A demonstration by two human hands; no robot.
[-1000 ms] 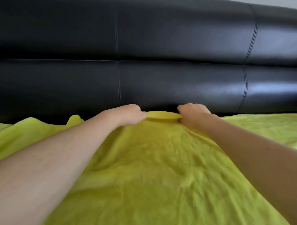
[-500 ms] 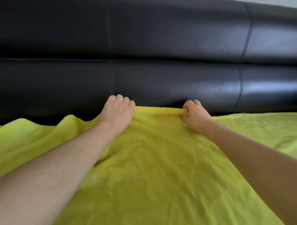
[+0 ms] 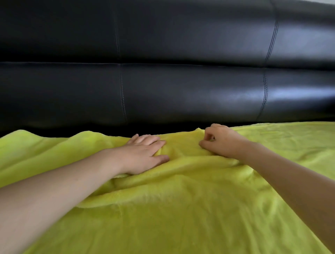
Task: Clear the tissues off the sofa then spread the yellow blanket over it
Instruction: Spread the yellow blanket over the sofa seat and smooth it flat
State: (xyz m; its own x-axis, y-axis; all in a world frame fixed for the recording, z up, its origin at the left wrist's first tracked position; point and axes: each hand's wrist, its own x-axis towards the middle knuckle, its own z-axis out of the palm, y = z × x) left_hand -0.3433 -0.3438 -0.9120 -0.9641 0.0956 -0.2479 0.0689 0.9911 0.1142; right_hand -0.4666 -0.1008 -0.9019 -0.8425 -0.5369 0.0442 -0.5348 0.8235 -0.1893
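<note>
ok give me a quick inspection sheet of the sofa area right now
surface: black leather sofa, seat covered by the blanket, backrest bare
job's things: yellow blanket spread over the seat, rumpled folds between the hands, far edge wavy along the backrest; tissues nothing seen
clutter: nothing seen
grippers: left hand lies flat, pressing the blanket; right hand has curled fingers on the blanket near its far edge, a pinch cannot be confirmed
cables: nothing seen
surroundings: a pale strip at the top right corner, too little to identify

I see a black leather backrest (image 3: 181,90) filling the view, two padded rolls with stitched vertical seams. Daylight gives a bluish shine on its right part. A pale wall (image 3: 326,1) shows at the top right corner.
</note>
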